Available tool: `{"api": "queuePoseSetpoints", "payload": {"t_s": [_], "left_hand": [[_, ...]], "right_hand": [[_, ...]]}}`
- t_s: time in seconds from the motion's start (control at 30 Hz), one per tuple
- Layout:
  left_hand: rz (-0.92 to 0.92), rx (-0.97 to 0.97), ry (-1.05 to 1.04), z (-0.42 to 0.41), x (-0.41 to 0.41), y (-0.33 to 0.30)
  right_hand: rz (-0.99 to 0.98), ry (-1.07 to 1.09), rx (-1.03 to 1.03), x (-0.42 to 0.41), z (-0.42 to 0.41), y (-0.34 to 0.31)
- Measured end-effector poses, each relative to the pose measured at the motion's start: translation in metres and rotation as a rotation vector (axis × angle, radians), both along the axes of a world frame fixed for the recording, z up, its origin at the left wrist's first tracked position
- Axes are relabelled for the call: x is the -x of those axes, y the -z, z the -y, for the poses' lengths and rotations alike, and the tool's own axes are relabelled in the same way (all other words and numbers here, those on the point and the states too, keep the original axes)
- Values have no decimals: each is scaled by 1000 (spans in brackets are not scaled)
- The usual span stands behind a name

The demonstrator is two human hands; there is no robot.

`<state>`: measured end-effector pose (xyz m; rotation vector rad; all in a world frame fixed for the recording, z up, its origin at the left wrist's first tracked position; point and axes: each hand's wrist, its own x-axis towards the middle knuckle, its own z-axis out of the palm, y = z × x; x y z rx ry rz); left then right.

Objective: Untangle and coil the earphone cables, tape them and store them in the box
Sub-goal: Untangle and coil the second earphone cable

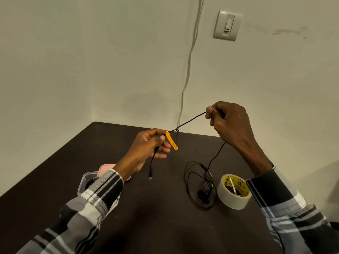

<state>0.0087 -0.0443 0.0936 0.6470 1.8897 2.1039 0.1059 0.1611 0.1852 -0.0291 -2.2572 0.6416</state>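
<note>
Both hands hold a black cable [190, 121] taut above the dark worktop [156, 208]. The left hand [149, 146] pinches it beside an orange strap [171, 143], the plug dangling at 6 o'clock. The right hand [227, 120], at 2 o'clock from the left, has its fingers [209, 110] curled round the cable. Earphones [200, 187] lie tangled just beside the tape [233, 191]. The box [85, 182] sits at 8 o'clock behind the left sleeve.
</note>
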Motion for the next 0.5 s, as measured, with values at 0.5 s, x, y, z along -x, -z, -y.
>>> {"api": "queuePoseSetpoints", "payload": {"t_s": [0.5], "left_hand": [[-171, 136, -170, 6, 1, 8]], "right_hand": [[5, 107, -36, 3, -2, -1]]}}
